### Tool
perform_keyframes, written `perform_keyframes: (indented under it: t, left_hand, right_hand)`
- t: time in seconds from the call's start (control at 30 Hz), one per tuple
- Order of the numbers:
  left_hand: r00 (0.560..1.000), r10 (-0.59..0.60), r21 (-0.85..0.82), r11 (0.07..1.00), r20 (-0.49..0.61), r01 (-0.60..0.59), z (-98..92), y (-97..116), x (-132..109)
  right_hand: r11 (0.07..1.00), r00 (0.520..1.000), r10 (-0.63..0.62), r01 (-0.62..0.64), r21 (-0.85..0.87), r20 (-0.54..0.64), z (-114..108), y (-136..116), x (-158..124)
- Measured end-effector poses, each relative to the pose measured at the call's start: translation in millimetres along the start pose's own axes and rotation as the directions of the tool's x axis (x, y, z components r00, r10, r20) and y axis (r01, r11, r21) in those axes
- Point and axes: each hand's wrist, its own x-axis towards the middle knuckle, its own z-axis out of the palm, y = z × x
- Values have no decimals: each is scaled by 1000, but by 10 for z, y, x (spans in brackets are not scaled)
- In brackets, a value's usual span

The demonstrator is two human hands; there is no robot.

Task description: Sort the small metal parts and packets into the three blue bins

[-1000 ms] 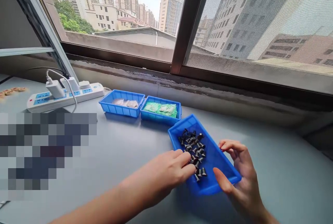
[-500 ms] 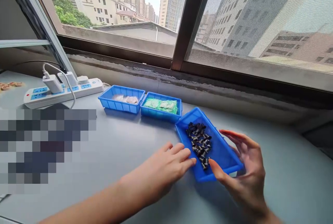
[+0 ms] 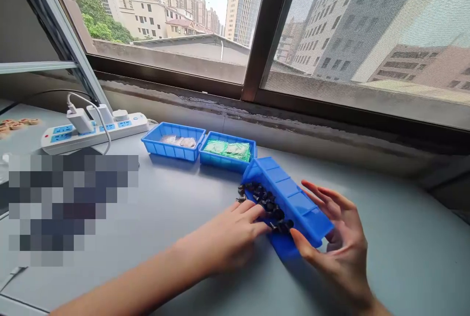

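A blue plastic bin (image 3: 290, 186) is tipped steeply over to the left, with its ribbed outer wall facing up. Black screws (image 3: 270, 201) have gathered along its lower left side, and some lie at the rim. My right hand (image 3: 340, 237) grips the near right end of the bin, thumb at the front and fingers behind. At the low side, my left hand (image 3: 238, 230) reaches in with its fingers apart, touching the rim and the screws. Its fingertips are partly hidden, and I see no screw clearly held.
Behind stand two blue bins: one (image 3: 172, 150) with small clear packets, another (image 3: 223, 160) with green packets (image 3: 227, 149). A white power strip (image 3: 97, 132) with plugged-in chargers lies at the back left, near a metal frame (image 3: 79, 69). The window (image 3: 176, 69) borders the grey table (image 3: 172, 208).
The right hand has tilted the bin further left, so the screws have slid towards its lower side. My left hand stays by that side, its fingers now among the screws.
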Motion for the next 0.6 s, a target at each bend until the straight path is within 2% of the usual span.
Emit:
perform_keyframes:
  t: [0.1, 0.2, 0.33, 0.47, 0.53, 0.6]
  left_hand:
    - [999, -41, 13, 999, -27, 41, 20, 3, 12]
    - [993, -89, 32, 995, -80, 91, 45, -15, 14]
    - [978, -161, 20, 986, -129, 165, 148, -109, -24]
    - [923, -321, -47, 947, -212, 318, 263, -201, -60]
    - [907, -356, -97, 934, -225, 343, 283, -210, -64]
    - [911, -353, -136, 934, -211, 331, 281, -198, -62]
  right_hand:
    - [984, 984, 176, -176, 14, -4, 41, -78, -32]
    - [974, 974, 226, -225, -39, 31, 76, -138, -48]
    - [971, 985, 172, -166, -169, 20, 112, -158, -64]
    - [966, 994, 109, -100, -237, 27, 114, -137, -78]
    - [965, 997, 67, -54, -258, 40, 100, -114, -84]
    - [958, 998, 19, -3, -288, 53, 81, -87, -91]
